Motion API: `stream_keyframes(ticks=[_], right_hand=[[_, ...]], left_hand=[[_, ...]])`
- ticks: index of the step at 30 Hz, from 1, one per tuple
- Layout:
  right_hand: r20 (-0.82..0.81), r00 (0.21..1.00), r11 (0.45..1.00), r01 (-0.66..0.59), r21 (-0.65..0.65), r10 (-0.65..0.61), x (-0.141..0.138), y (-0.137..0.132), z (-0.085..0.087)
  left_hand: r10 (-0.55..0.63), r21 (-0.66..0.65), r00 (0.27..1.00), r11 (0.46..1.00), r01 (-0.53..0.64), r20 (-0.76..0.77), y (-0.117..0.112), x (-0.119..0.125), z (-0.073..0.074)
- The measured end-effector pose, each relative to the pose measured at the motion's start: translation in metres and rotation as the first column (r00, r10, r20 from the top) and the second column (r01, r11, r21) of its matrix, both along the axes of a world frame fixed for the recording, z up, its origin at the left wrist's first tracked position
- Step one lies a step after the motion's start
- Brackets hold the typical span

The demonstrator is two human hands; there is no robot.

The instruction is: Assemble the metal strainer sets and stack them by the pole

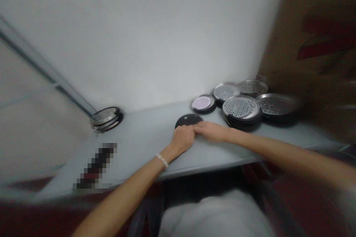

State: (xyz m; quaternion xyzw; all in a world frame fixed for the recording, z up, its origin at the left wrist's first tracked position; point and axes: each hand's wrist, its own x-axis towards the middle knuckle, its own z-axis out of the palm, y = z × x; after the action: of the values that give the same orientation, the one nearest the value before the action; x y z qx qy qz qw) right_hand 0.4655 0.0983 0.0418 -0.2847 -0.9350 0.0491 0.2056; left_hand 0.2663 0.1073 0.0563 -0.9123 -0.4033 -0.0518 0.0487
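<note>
Hands: we see left hand (182, 139) and right hand (211, 131) together, fingers meeting at the near edge of the disc. Can't tell if they're clamped on it.
Left wrist: white beaded bracelet (162, 160).
Main item: black perforated disc (189, 119), on the table (144, 137), just left of the big stack, a bit in from the far edge.
Orientation: round, so we get no long axis. It lies flat, face up, with a few small holes showing.
Look: matte black, much plainer than the metal plates.
Right group: we count 5 round perforated metal plates or stacks, dark rims, close together near the wall.
Front stack: perforated metal plates (240, 111), just right of the disc, several layers deep.
Lilac one: perforated plate with pale lilac centre (203, 103), at the group's left end.
Left group: stack of perforated metal plates (105, 118), well apart from the hands, at the far left of the table, sitting tilted.
Near edge: pixelated object (96, 164), on the table, can't identify it.
Backdrop: white wall (139, 37), cardboard box (314, 52) at right.
</note>
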Motion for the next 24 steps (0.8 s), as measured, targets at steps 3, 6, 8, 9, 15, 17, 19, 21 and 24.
stream_keyframes(ticks=[3,6,8,9,15,17,19,21,24], right_hand=[[-0.024,1.000,1.000,-0.008,-0.019,0.007,0.002,-0.001,0.002],[-0.042,0.999,0.999,-0.003,-0.037,0.002,0.005,-0.002,0.003],[-0.053,0.999,0.999,0.001,-0.048,-0.004,0.007,-0.002,0.004],[-0.059,0.998,0.999,0.003,-0.054,-0.007,0.007,-0.003,0.005],[-0.089,0.996,0.996,0.016,-0.083,-0.023,0.009,-0.007,0.009],[-0.091,0.996,0.996,0.017,-0.092,-0.026,0.010,-0.008,0.010],[-0.089,0.995,0.995,0.023,-0.101,-0.032,0.011,-0.008,0.010],[-0.084,0.996,0.993,0.034,-0.111,-0.043,0.013,-0.008,0.010],[-0.076,0.995,0.992,0.058,-0.115,-0.067,0.013,-0.010,0.014]], left_hand=[[0.032,-0.022,0.999,0.999,-0.032,0.005,0.001,0.001,0.002],[0.054,-0.049,0.998,0.997,-0.053,0.011,0.004,0.002,0.004],[0.062,-0.065,0.998,0.996,-0.061,0.017,0.006,0.002,0.006],[0.065,-0.072,0.998,0.995,-0.064,0.021,0.006,0.002,0.007],[0.081,-0.094,0.996,0.993,-0.077,0.042,0.006,0.001,0.009],[0.084,-0.101,0.995,0.992,-0.079,0.051,0.006,0.001,0.009],[0.081,-0.112,0.995,0.991,-0.074,0.061,0.006,0.001,0.009],[0.076,-0.126,0.994,0.990,-0.067,0.073,0.006,0.001,0.010],[0.075,-0.142,0.992,0.988,-0.061,0.099,0.005,0.000,0.011]])
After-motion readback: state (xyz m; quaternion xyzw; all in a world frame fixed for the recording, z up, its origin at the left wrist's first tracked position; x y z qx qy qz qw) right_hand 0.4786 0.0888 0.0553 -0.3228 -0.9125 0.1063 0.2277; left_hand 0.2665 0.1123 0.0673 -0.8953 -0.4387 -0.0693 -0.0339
